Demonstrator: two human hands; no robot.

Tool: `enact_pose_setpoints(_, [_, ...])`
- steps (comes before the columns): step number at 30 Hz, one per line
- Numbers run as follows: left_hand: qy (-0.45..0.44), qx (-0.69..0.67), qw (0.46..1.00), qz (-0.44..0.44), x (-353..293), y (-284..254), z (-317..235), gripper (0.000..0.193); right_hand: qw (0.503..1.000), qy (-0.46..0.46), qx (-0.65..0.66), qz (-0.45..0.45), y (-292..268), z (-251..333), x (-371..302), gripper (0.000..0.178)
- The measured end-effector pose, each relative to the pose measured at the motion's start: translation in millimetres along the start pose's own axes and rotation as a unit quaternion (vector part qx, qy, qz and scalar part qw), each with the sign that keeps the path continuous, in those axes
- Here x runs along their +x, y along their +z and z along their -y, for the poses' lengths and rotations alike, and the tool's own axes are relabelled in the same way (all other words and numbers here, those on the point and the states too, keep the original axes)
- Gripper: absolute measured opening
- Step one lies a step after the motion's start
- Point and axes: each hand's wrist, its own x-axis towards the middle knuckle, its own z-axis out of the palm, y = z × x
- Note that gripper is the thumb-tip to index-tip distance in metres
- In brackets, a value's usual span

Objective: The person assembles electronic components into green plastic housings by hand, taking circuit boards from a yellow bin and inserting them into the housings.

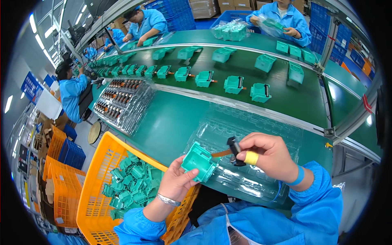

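My left hand [178,178] grips a green plastic housing [199,161], its open hollow side facing up. In my right hand [265,157] is a black part [234,150], pinched between thumb and fingers, with yellow tape round one finger. An orange-brown flat ribbon cable [221,154] runs from the black part to the edge of the housing; whether it is fastened there I cannot tell. Beneath both hands lies a clear plastic tray [245,183] with moulded hollows, on the green tabletop.
At my left stands a yellow crate [92,196] full of green housings [132,183]. Beyond it are stacked clear trays [122,104] of black parts. Ahead, a dark green conveyor [171,87] carries rows of housings. Co-workers in blue sit across it. A metal post [359,112] rises at right.
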Motion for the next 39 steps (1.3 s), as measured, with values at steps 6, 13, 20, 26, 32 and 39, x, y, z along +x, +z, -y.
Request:
enact_pose_setpoints(6, [0.118, 0.140, 0.983, 0.004, 7.1, 22.6, 22.4, 0.062, 0.961, -0.114, -0.253, -0.007, -3.5, -12.3, -1.0, 0.013])
enact_pose_setpoints(13, [0.158, 0.220, 0.962, 0.016, 9.4, 28.1, 36.3, 0.065, 0.944, -0.103, -0.313, 0.009, -5.2, -22.9, -3.4, 0.013])
enact_pose_setpoints(20, [0.166, 0.234, 0.958, 0.024, 5.7, 36.4, 39.2, 0.064, 0.932, -0.085, -0.351, 0.034, -8.1, -32.7, -2.8, 0.011])
enact_pose_setpoints(26, [0.159, 0.217, 0.963, 0.024, 0.6, 35.6, 40.2, 0.060, 0.980, 0.102, -0.153, 0.074, -20.4, -46.0, 4.2, 0.009])
enact_pose_setpoints(32, [0.172, 0.205, 0.963, 0.032, -1.5, 41.7, 42.8, 0.057, 0.965, 0.000, -0.249, 0.081, -24.0, -50.5, -3.3, 0.013])
enact_pose_setpoints(39, [0.160, 0.219, 0.962, 0.041, -3.7, 47.8, 44.1, 0.055, 0.971, 0.103, -0.195, 0.091, -25.2, -41.9, -9.2, 0.015])
